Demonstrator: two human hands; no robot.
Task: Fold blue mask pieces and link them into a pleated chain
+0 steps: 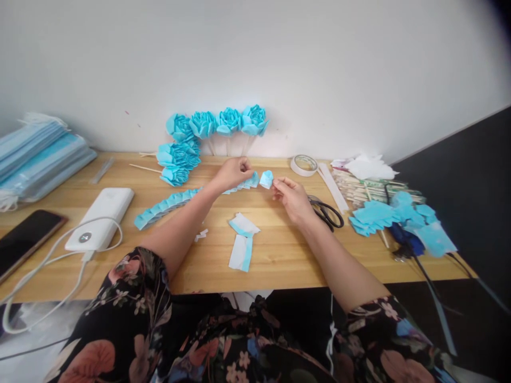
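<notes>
A small folded blue petal (266, 179) is pinched at its right edge by my right hand (289, 196), above the wooden table. My left hand (238, 171) has its fingers curled together at the right end of a long row of overlapping blue folded pieces (170, 204); what lies between its fingertips is too small to make out. The row curves leftward, passing behind my left forearm. Flat white-and-blue cut pieces (241, 254) lie in front of my hands. Black-handled scissors (328, 214) rest partly behind my right wrist.
Blue flowers on sticks (229, 122) lean against the wall. A tape roll (304, 165) sits behind my right hand. Blue scraps (375, 215) and bundled sticks lie right; a power bank (101, 218), phone (30, 236) and packed masks (51, 154) lie left.
</notes>
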